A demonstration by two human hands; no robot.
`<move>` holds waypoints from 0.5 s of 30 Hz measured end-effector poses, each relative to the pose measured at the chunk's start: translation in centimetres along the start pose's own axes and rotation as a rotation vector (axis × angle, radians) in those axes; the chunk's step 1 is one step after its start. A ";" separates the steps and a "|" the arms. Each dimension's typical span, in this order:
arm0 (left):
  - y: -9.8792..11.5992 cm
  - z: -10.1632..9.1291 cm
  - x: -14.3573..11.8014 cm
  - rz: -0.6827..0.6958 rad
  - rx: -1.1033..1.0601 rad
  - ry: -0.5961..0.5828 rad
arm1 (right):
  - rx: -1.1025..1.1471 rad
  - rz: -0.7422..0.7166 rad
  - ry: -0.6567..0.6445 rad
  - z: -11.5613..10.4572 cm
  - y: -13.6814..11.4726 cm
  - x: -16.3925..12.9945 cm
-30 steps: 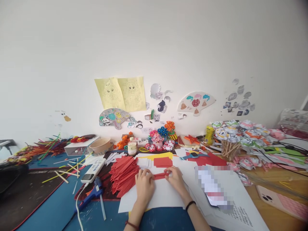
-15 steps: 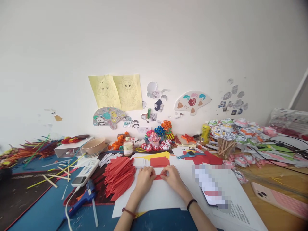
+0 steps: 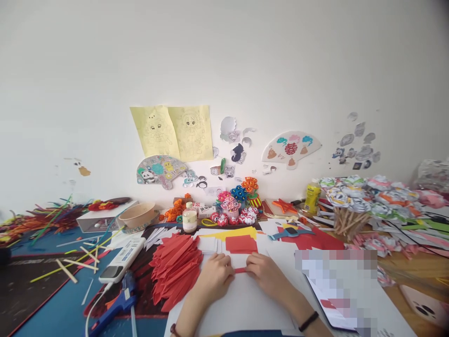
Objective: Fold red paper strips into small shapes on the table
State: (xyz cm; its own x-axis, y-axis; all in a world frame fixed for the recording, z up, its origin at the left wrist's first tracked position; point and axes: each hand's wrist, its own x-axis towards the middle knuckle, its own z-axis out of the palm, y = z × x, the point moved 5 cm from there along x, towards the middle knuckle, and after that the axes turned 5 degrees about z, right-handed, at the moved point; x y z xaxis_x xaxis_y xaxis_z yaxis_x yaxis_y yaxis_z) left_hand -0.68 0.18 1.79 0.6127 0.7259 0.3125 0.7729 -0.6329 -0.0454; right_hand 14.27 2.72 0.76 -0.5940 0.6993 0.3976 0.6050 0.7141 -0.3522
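Between my two hands lies a narrow folded strip of red paper (image 3: 240,270), low over white sheets (image 3: 242,304). My left hand (image 3: 216,275) is closed on its left end, and my right hand (image 3: 261,271) grips the right end. Only the middle of the strip shows; the fingers hide its ends. Just beyond the hands sits a small stack of red paper rectangles (image 3: 241,244). Left of my left hand, a big heap of folded red paper pieces (image 3: 177,269) is piled up.
A blue glue gun (image 3: 121,299) and a white power strip (image 3: 122,260) lie at left. A small bottle (image 3: 190,219) stands behind the heap. To the right are a phone (image 3: 329,290), a blue watch (image 3: 291,232) and a bunch of paper flowers (image 3: 354,196).
The red strip looks narrower now, and both hands press closer down along it. The whole view has shifted slightly, with nearby things appearing larger.
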 end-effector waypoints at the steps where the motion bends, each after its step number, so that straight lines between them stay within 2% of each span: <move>1: -0.1 0.1 0.0 -0.005 0.028 -0.011 | -0.004 0.008 -0.006 0.0 0.0 0.0; 6: 0.0 1.0 0.4 0.075 0.184 -0.079 | -0.048 0.045 0.010 0.6 0.4 0.3; 9: 0.2 1.1 0.7 0.077 0.211 -0.056 | -0.084 0.039 0.036 1.2 0.6 0.6; 12: -0.5 0.9 0.7 -0.062 0.103 0.025 | -0.056 0.060 0.069 1.2 0.5 0.7; 15: -1.5 0.9 0.2 -0.249 -0.117 0.128 | 0.090 0.128 0.106 0.6 0.4 0.6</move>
State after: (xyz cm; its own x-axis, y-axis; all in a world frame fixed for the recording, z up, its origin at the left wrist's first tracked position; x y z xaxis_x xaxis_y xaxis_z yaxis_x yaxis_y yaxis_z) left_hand -1.59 1.53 1.10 0.3753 0.8277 0.4173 0.8681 -0.4716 0.1546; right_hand 13.83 3.47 0.34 -0.4528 0.7811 0.4299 0.6194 0.6224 -0.4784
